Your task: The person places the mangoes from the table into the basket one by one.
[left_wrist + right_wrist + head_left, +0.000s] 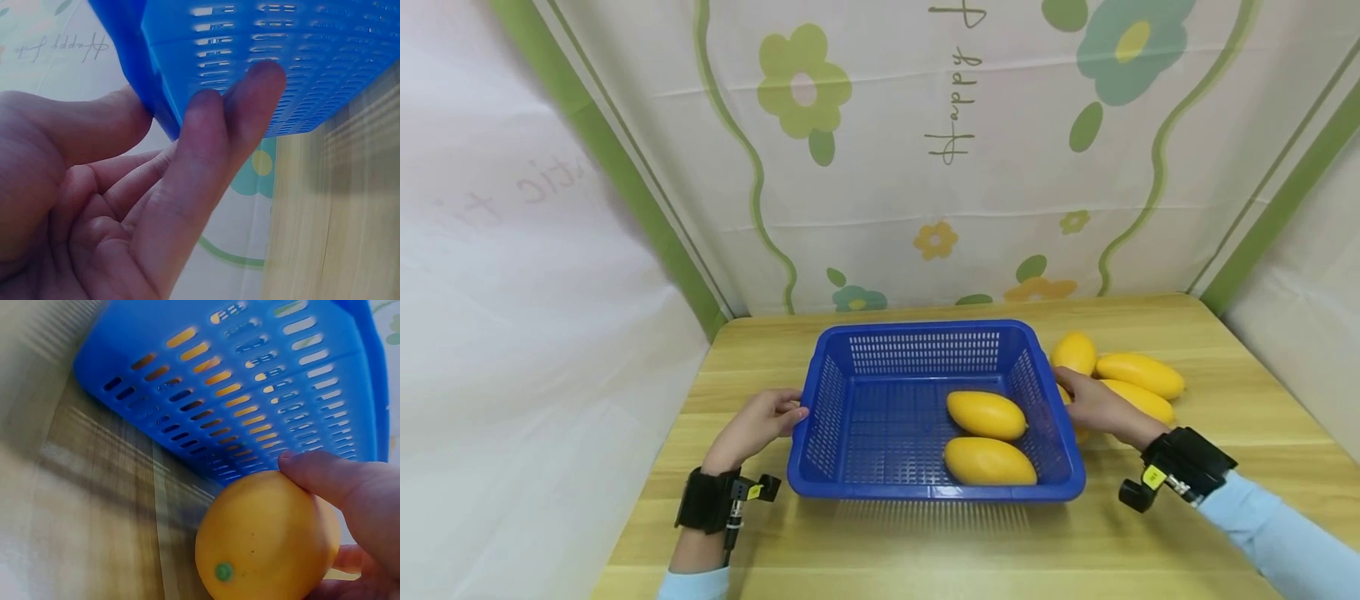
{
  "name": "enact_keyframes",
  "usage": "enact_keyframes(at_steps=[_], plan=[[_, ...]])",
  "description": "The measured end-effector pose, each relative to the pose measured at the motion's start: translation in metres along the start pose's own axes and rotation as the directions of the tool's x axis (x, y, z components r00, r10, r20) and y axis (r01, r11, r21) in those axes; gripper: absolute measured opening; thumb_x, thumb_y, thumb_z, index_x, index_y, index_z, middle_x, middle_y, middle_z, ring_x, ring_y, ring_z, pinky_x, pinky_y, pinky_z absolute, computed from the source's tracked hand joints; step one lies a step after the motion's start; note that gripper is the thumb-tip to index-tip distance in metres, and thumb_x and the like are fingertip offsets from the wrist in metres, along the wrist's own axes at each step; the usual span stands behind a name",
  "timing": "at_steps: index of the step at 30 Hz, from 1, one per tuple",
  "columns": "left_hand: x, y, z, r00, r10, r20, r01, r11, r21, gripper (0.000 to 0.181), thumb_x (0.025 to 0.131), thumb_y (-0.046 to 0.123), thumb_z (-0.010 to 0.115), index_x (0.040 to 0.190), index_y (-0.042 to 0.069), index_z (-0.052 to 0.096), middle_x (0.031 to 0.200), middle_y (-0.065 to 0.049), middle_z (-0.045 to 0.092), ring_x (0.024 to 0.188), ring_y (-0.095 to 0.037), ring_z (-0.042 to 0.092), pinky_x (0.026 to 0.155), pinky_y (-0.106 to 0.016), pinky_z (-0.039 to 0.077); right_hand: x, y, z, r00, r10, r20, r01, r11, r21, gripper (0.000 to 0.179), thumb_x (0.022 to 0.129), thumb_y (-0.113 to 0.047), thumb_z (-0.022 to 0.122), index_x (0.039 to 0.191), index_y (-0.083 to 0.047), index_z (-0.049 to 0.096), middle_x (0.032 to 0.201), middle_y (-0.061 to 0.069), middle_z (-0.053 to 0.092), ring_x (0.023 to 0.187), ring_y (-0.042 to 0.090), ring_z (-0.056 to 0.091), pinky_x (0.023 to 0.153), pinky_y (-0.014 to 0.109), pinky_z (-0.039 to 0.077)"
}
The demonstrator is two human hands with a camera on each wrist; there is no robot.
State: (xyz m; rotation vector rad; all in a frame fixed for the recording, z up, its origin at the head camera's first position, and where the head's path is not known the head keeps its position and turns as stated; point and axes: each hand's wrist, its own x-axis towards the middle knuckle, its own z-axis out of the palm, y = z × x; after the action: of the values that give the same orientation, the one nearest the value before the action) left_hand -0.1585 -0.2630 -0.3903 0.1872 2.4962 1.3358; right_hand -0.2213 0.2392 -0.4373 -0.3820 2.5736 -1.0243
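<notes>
A blue plastic basket (936, 492) with slotted walls sits on the wooden table, two yellow mangoes, a near mango (989, 462) and a farther mango (987, 415), lying in its right half. At the basket's left side, my left hand (760, 427) pinches the rim; in the left wrist view its thumb meets the rim and two fingertips lie along the slotted outer wall. Outside the right wall, my right hand (1099, 406) grips another mango (265, 537), thumb over its top and fingers partly hidden behind it. This mango's green stem end faces the wrist camera.
More mangoes lie right of the basket, among them an upright-looking mango (1074, 353), a long mango (1141, 375) and one beside my right wrist (1142, 402). A flower-printed cloth (880, 192) hangs behind the table (760, 342), with white cloth at both sides.
</notes>
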Motion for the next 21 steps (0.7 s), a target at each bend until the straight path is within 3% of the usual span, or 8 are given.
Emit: enact_keyframes(at_steps=[6,14,18,21], plan=[[-0.002,0.003,-0.001,1.0,0.007,0.009,-0.007,1.0,-0.001,0.042,0.105,0.009,0.05,0.14,-0.013,0.046,0.115,-0.023,0.07,0.103,-0.03,0.072,0.085,-0.038,0.063,-0.009,-0.003,-0.003,0.998,0.066,0.024,-0.065,0.998,-0.021,0.087,0.089,-0.047,0.071,0.149,0.003,0.034,0.149,0.033,0.042,0.135,0.055,0.041,0.105,0.07,0.041],[-0.004,0.003,-0.001,1.0,0.007,0.007,-0.007,1.0,0.0,0.042,0.104,0.01,0.051,0.139,-0.014,0.046,0.113,-0.023,0.071,0.101,-0.03,0.073,0.084,-0.038,0.063,-0.021,-0.002,-0.008,0.996,0.087,0.03,-0.087,0.996,-0.009,0.092,0.09,-0.055,0.068,0.152,0.003,0.03,0.147,0.035,0.042,0.134,0.056,0.041,0.099,0.064,0.048],[-0.003,0.003,-0.001,1.0,0.004,0.003,-0.004,1.0,0.0,0.042,0.104,0.01,0.051,0.139,-0.013,0.047,0.114,-0.022,0.071,0.101,-0.029,0.073,0.084,-0.038,0.063,-0.026,0.003,-0.012,0.996,0.074,0.039,-0.077,0.994,0.08,0.088,0.093,-0.047,0.067,0.153,0.004,0.028,0.148,0.035,0.041,0.134,0.055,0.04,0.097,0.055,0.052],[-0.002,0.003,-0.001,1.0,0.004,0.001,-0.004,1.0,-0.005,0.041,0.104,0.009,0.051,0.139,-0.012,0.047,0.114,-0.021,0.071,0.101,-0.029,0.073,0.084,-0.038,0.063,-0.03,0.004,-0.014,0.997,0.06,0.05,-0.068,0.983,0.168,0.084,0.096,-0.042,0.066,0.153,0.004,0.026,0.153,0.035,0.034,0.139,0.057,0.032,0.103,0.061,0.047]])
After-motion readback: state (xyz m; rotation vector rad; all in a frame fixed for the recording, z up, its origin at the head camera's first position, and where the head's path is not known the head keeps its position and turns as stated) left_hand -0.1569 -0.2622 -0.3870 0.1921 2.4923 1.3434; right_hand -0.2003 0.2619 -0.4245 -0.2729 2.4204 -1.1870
